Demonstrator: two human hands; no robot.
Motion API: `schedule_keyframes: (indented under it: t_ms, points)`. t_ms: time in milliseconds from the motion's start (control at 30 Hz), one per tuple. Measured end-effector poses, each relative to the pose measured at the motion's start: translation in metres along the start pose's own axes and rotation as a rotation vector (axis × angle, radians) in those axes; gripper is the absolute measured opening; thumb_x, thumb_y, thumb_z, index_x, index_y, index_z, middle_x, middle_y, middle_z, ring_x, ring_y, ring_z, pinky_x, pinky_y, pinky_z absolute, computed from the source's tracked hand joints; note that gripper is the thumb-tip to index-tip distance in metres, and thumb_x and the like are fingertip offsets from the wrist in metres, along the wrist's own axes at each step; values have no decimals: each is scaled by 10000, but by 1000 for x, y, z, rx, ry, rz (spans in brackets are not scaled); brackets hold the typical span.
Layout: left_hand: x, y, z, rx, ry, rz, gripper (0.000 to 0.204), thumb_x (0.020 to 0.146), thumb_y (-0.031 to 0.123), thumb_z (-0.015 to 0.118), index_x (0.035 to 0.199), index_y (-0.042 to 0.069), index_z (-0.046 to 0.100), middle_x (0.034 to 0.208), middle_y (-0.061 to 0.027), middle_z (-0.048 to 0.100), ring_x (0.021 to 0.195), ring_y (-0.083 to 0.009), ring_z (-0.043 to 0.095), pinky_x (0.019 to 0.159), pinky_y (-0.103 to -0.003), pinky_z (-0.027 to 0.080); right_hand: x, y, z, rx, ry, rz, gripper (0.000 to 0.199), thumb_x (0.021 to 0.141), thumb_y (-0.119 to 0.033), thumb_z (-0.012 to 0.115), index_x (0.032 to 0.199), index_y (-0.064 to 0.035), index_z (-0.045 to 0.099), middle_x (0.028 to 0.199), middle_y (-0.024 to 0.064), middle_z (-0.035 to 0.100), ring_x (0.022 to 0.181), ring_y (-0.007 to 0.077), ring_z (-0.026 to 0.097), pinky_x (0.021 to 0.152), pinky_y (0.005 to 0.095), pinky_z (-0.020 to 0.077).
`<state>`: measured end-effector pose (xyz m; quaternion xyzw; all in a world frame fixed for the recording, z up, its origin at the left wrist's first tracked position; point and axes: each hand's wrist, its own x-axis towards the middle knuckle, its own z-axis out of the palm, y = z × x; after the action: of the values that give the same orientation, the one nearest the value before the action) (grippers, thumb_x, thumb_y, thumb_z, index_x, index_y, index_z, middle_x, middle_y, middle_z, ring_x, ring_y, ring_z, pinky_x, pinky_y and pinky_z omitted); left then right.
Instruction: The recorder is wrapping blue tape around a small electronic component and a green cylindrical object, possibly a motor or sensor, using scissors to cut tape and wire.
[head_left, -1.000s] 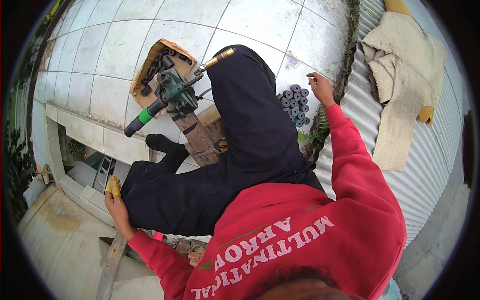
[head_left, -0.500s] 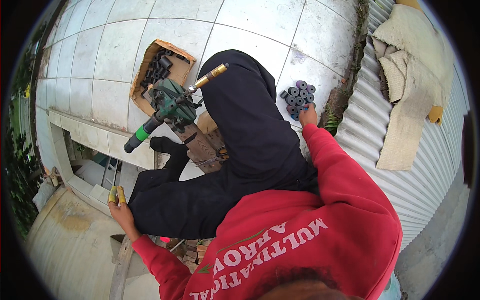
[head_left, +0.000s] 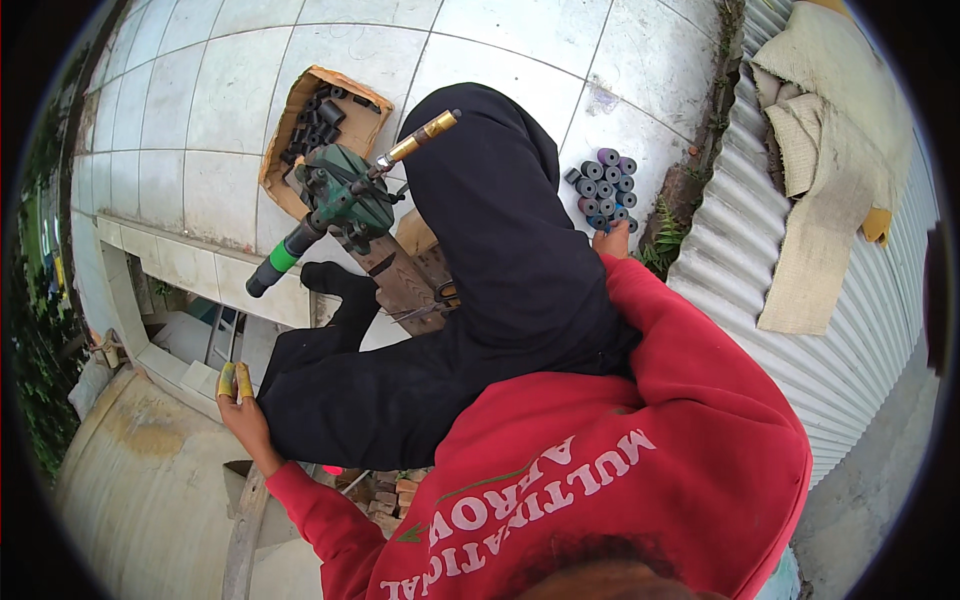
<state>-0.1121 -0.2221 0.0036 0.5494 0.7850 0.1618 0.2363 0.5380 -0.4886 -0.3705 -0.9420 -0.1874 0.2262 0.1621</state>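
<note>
My left hand (head_left: pixel 246 420) is beside my left knee, its fingers stretched out and apart, with nothing visible in it. Two of its fingertips wear yellow wraps (head_left: pixel 235 382). On the right, my right hand (head_left: pixel 612 242) reaches past my other leg to a tight cluster of dark cylinders (head_left: pixel 605 189) with centre holes, standing on the tiles. Its fingers are closed at the cluster's near edge, around a dark cylinder partly hidden by them. Some cylinders look purple or blue on their sides.
A green machine (head_left: pixel 345 200) with a brass-coloured rod and a black grip with a green band stands on a wooden block (head_left: pixel 400 283). Scissors (head_left: pixel 445 292) lie there. Behind is a cardboard box (head_left: pixel 370 120) of black cylinders. Corrugated sheeting (head_left: pixel 715 260) with beige cloth (head_left: pixel 815 220) lies right.
My right hand has drawn back a little toward me along the cluster, and more cylinders at its near edge show. The view has shifted slightly. My left hand stays beside the knee.
</note>
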Motion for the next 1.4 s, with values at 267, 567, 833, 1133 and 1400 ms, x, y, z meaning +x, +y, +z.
schedule_keyframes:
  t_ms: [267,567,833,1133,1400]
  points:
    - [-11,-7,-12,40,24,-20,435,1002,276,728,1272,-59,661,1217,-138,704,1118,-205,666,1006,-338,508,-15,-13,-1,10,-165,169,608,797,-202,837,1288,-76,501,1049,229,701,1007,432,693,875,502,535]
    - [-5,-11,-1,-5,-19,-12,427,1005,267,723,1274,-59,663,1224,-135,702,1117,-205,669,993,-333,507,-2,-5,1,-90,-28,92,670,774,-286,871,1303,-79,516,1021,236,735,1003,458,706,893,500,540]
    - [-8,-14,-12,-2,42,7,458,1000,230,727,1364,-29,627,1325,-123,648,1164,-223,658,982,-324,504,-30,-95,-96,468,-238,40,575,889,-242,842,1314,1,542,820,-4,627,729,53,576,619,226,464]
    - [-81,127,41,-333,121,353,618,925,32,760,1484,-4,499,1500,-150,536,1360,-248,529,1093,-379,453,-131,-321,-236,969,-391,-598,432,992,-83,681,1365,-10,476,1032,60,616,807,79,579,660,222,457]
    - [-167,181,126,-786,-200,460,917,769,92,893,1558,55,426,1532,-158,513,1342,-317,567,1077,-399,483,-235,-357,-194,935,-1067,-509,365,995,-83,671,1315,-12,512,1027,48,645,786,54,580,634,213,441]
